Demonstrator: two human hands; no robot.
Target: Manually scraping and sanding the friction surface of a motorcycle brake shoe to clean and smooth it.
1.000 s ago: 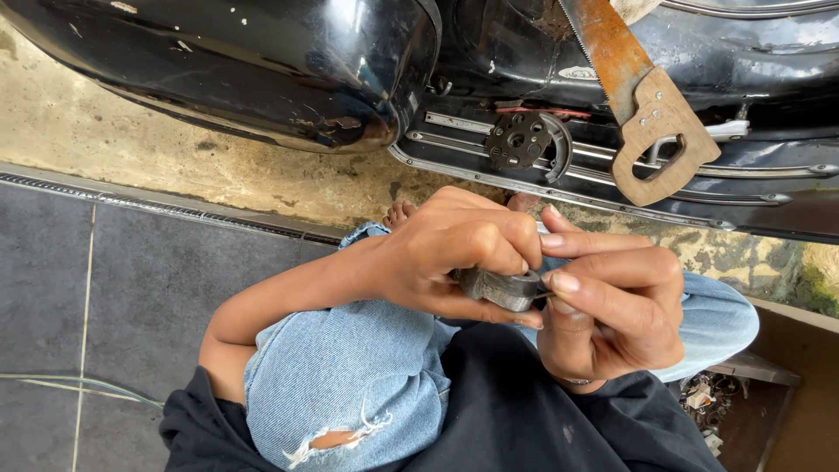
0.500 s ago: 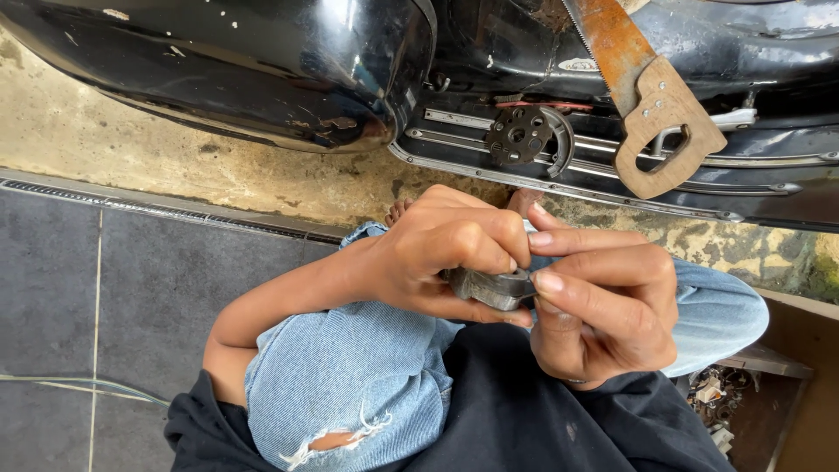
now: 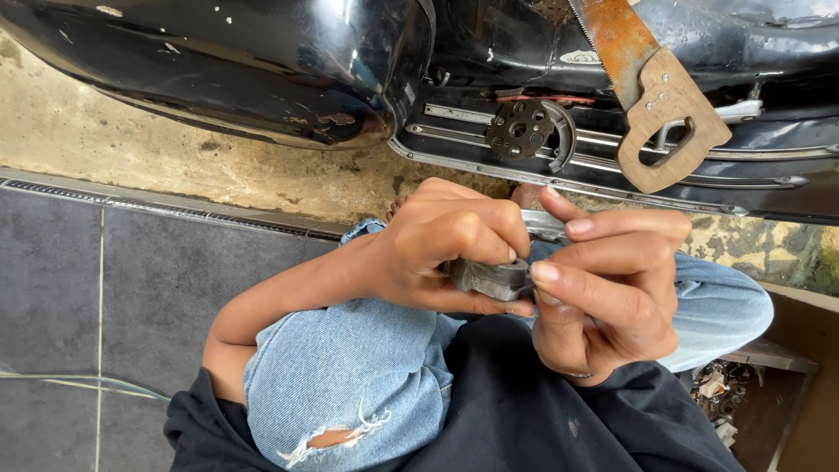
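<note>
A: Identify the held item.

B: A small grey metal part (image 3: 491, 278), blocky and dull. It sits between both hands, above the person's lap. Most of it is covered by fingers; its full outline cannot be made out.

A: State of the left hand?

B: The left hand (image 3: 446, 245) is curled over the part from above, fingers clenched around its upper side, thumb running underneath.

A: And the right hand?

B: The right hand (image 3: 607, 293) grasps the part's right end, thumb tip pressed against it. Its forefinger lies across a bright silvery metal piece (image 3: 544, 225) just above the grey part. Whether that piece is joined to the part is hidden.

A: Surroundings?

B: Faded blue jeans with a ripped knee (image 3: 350, 376) lie below the hands. Beyond them is a glossy black vehicle body panel (image 3: 262, 70), cut off at the top edge. On its black ribbed footboard (image 3: 612, 166) rest a dark round perforated metal disc (image 3: 522, 129) and a rusty hand saw with a wooden handle (image 3: 664, 122); the saw's blade runs out of frame. A grey tiled floor (image 3: 105, 297) lies to the left.
</note>
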